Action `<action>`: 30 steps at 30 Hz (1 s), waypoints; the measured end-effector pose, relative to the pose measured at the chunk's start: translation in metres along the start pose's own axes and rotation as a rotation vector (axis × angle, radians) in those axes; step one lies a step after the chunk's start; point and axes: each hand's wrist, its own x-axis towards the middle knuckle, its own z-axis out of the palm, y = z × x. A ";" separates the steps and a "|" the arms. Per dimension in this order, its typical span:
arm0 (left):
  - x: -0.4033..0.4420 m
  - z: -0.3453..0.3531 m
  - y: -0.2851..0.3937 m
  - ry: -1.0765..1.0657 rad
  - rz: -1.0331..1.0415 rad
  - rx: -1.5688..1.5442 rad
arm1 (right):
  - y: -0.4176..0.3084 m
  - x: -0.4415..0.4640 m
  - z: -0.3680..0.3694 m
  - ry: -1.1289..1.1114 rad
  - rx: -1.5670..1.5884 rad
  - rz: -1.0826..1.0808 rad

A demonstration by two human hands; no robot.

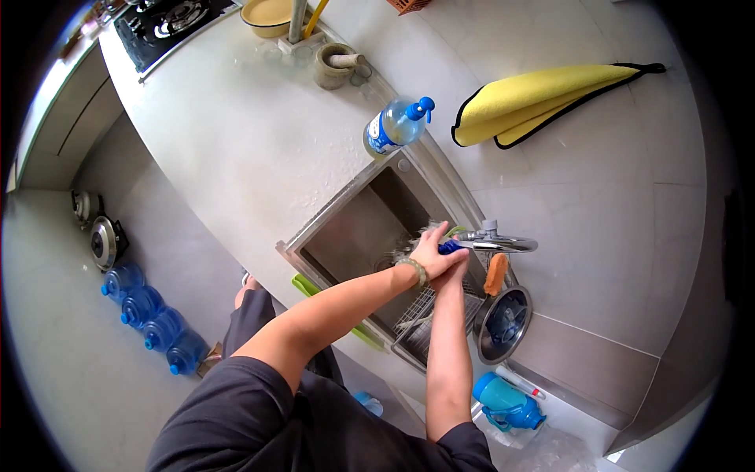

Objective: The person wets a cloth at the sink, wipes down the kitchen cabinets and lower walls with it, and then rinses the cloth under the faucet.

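Note:
My left hand, with a beaded bracelet at the wrist, is over the sink, its visible fingers stretched and slightly apart. Pressed close beside it is my right hand, its fingers mostly hidden. A dark blue piece shows at the hands, by the chrome tap; whether it belongs to the tap or is held, I cannot tell. Water splashes near the left fingers. Something green shows just behind them.
A soap pump bottle stands at the sink's corner. Near the tap are an orange sponge and a steel bowl. A wire rack sits in the sink. A yellow cloth, mortar and blue flask lie farther out.

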 end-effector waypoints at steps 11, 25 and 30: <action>0.019 0.000 -0.042 0.229 -0.179 -0.141 | -0.008 -0.009 0.031 0.377 -0.213 -0.234; -0.044 -0.052 -0.025 0.082 -0.316 -0.009 | -0.032 -0.034 0.006 0.044 0.558 -0.156; -0.052 -0.050 -0.020 0.201 -0.212 0.020 | 0.033 -0.085 0.022 0.155 -0.082 -0.007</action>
